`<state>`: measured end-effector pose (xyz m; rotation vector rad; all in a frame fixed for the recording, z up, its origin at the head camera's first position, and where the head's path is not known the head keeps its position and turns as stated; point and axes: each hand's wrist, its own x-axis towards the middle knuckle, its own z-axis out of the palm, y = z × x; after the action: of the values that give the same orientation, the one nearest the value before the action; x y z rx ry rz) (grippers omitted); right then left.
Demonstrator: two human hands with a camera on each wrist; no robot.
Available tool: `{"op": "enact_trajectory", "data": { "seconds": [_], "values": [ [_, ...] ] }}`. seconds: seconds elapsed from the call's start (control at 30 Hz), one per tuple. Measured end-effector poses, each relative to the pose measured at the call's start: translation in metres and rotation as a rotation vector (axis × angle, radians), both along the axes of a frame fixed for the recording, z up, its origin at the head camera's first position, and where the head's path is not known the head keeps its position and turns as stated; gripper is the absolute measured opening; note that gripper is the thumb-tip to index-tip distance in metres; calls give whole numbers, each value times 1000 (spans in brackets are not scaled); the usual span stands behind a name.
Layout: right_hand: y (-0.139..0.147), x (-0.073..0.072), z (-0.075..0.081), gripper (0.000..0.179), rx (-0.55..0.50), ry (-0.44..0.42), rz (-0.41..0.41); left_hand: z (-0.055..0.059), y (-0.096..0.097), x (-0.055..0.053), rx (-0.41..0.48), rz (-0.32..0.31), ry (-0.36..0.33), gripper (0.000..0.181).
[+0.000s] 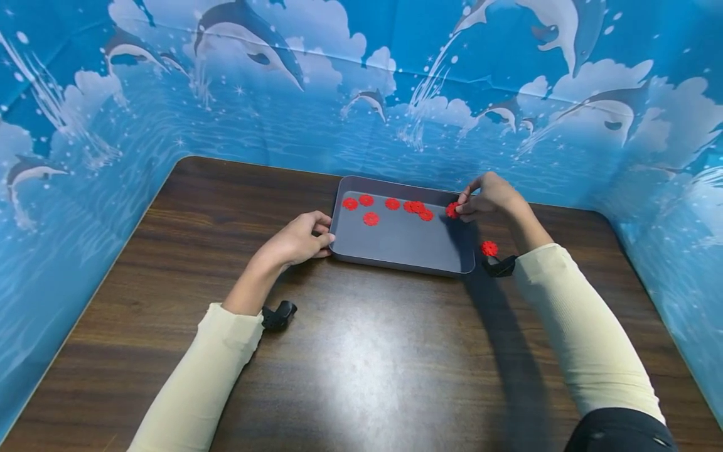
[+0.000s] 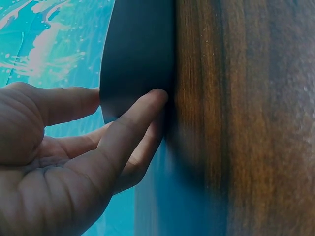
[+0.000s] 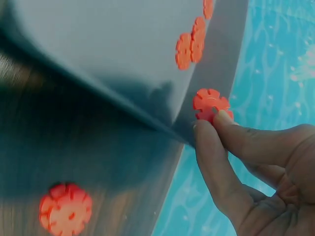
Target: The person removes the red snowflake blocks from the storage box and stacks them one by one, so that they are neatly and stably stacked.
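A red notched plastic disc [image 1: 452,210] is pinched between thumb and fingertip of my right hand [image 1: 490,193], over the right end of a grey tray [image 1: 395,248]. The right wrist view shows the same disc [image 3: 210,103] gripped at its edge. My left hand [image 1: 302,238] holds the tray's left side, its fingers on the outer wall [image 2: 140,54] in the left wrist view. Several more red discs [image 1: 370,219] lie in the tray towards its far side; a few of them overlap [image 1: 417,207].
One loose red disc [image 1: 489,248] lies on the brown wooden table [image 1: 361,351], right of the tray and beside the black wrist camera [image 1: 499,267]. A blue dolphin-print cloth [image 1: 316,125] hangs around the table's back and sides.
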<state>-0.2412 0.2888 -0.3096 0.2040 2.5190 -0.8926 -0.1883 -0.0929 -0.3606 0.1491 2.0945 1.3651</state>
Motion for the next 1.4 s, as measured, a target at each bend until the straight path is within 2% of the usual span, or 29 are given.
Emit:
{"op": "enact_trajectory", "data": {
  "seconds": [0.13, 0.37, 0.5, 0.6, 0.8, 0.9, 1.13, 1.4],
  "values": [
    [10, 4, 6, 18, -10, -9, -9, -2, 1, -1, 4, 3, -2, 52],
    [31, 11, 14, 23, 132, 17, 27, 4, 0, 1, 6, 4, -11, 54],
    [43, 19, 15, 22, 72, -12, 5, 6, -2, 1, -4, 5, -10, 53],
    [52, 27, 11, 21, 1, -55, -24, 7, -2, 2, -11, 6, -7, 54],
    [73, 37, -2, 20, 2, -107, 2, 4, 2, 1, -11, 18, -14, 53],
    [80, 41, -11, 19, -42, -133, -27, 3, 4, 1, -4, 22, -24, 53],
    [82, 45, -27, 20, -113, -196, -92, 2, 4, 2, 9, 30, -42, 55],
    [83, 49, -38, 22, -160, -204, -157, 1, 4, 1, -7, 19, -38, 55]
  ]
}}
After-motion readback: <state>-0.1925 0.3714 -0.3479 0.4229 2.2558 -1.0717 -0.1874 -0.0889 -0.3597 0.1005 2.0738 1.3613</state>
